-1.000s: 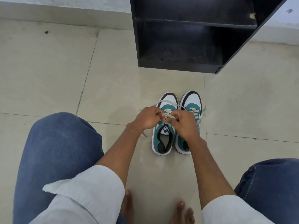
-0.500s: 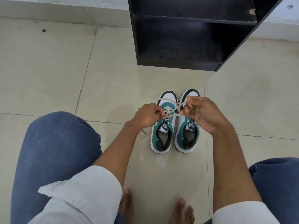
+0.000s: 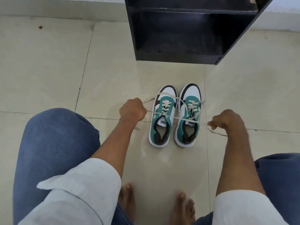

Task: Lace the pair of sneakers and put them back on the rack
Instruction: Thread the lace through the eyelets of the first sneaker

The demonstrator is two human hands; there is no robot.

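left hand (image 3: 132, 110) closed in a fist on one end of the cream lace (image 3: 176, 118), held to the left of the left sneaker (image 3: 163, 117). right hand (image 3: 226, 120) closed, pinching the other end of the lace beyond the outer side of the right sneaker (image 3: 189, 114). the lace runs taut between the hands, crossing over both tongues; it comes from the top eyelets of the left sneaker. a loose loop lies over that shoe's toe. both sneakers stand side by side, touching, on the tiled floor (image 3: 65, 65), toes toward the black rack (image 3: 186, 30), near it but apart. bare feet (image 3: 127, 197) and denim knees (image 3: 55, 140) at the lower edge.
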